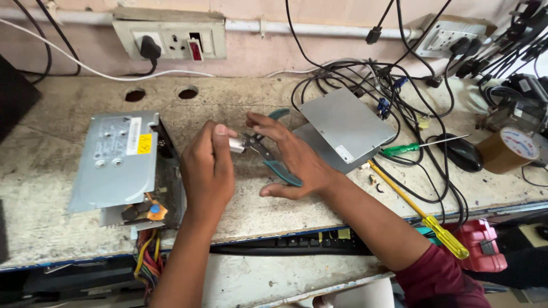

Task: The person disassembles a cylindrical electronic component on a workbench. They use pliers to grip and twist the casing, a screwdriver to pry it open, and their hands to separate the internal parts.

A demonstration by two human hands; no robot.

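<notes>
— Nearest the lens, what do you see?

— Two forearms coming up from the bottom edge, the right one in a dark red sleeve (436,279). Below them a black keyboard (285,246) sits on a shelf under the table (51,171).

— And the left hand (206,171)?

— Fingers pressed together, pinching a small silvery cylinder (236,145) between thumb and fingertips, just above the table's middle.

— The right hand (291,159)?

— It holds teal-handled pliers (274,159): one handle lies under the palm, the other curves out above the fingers, which are stretched out rather than curled. The pliers' nose meets the silvery cylinder.

— What lies left of the hands?

— A grey metal power supply box (117,159) with a yellow label, its open end showing coloured wires (147,256) that hang over the table's edge.

— To the right?

— A flat grey metal cover (345,125) just behind the right hand, propped at a tilt. Beside it a green-handled screwdriver (411,148), a long yellow-handled screwdriver (425,217) reaching past the table's edge, a black mouse (462,153), a roll of brown tape (505,149), and a tangle of black cables (399,85).

— On the wall?

— A socket panel (171,39) with a black plug in it.
</notes>
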